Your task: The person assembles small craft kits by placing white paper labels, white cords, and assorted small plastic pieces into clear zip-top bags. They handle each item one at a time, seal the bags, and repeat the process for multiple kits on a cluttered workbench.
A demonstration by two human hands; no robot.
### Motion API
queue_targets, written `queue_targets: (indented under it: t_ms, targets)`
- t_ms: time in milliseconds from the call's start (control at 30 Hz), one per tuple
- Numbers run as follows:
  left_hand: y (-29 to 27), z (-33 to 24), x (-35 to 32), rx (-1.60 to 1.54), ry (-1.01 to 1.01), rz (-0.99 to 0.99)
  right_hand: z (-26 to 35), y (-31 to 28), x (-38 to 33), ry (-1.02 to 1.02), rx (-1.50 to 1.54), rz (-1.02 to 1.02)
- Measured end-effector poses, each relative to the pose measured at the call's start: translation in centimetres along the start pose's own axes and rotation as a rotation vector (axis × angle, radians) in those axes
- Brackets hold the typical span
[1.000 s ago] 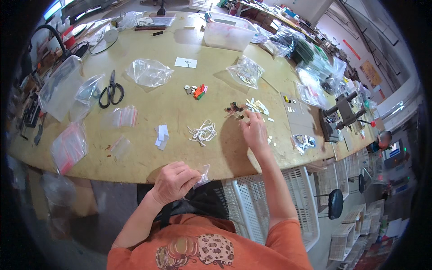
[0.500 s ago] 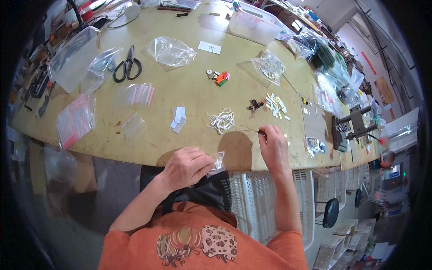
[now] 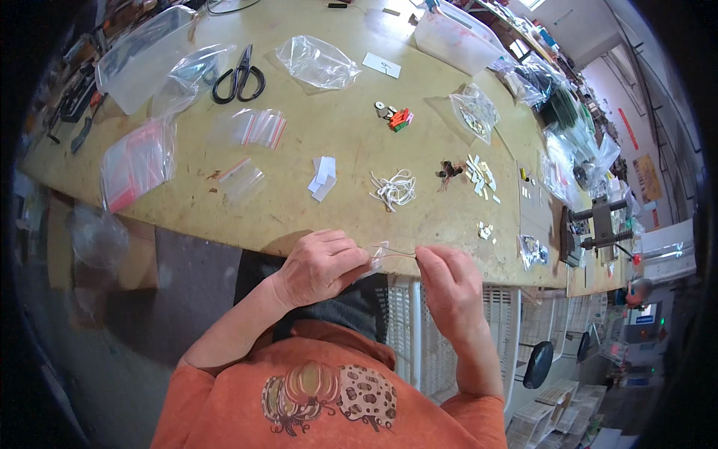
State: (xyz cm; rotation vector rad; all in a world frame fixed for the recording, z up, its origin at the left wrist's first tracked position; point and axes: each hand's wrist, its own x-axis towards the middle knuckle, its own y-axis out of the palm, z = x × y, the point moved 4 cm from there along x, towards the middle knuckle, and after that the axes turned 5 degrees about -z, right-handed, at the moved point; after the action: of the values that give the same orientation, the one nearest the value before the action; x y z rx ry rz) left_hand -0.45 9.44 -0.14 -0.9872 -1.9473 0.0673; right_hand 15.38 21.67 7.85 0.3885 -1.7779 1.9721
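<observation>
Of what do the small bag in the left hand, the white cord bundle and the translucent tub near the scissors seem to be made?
Small bag: probably thin plastic film, glossy; it is clear and glints.
White cord bundle: perhaps cotton or synthetic, matte; its soft loops lack shine.
Translucent tub: likely plastic, satin; its stiff walls look milky.
</observation>
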Motion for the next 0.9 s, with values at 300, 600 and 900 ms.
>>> queue_targets:
  t_ms: [300,600,900]
  targets:
    - [-0.6,-0.5,-0.3,0.087,0.067,0.067,1.7,-0.6,0.7,-0.227,-0.186,0.117]
    - [-0.5,-2.0,0.2,0.099,0.171,0.024,3.0,0.9,1.5,-0.23,0.019,0.149]
    - [0.3,-2.0,0.9,0.087,0.197,0.157,-0.9,4.0,-0.4,0.238,0.661,0.202]
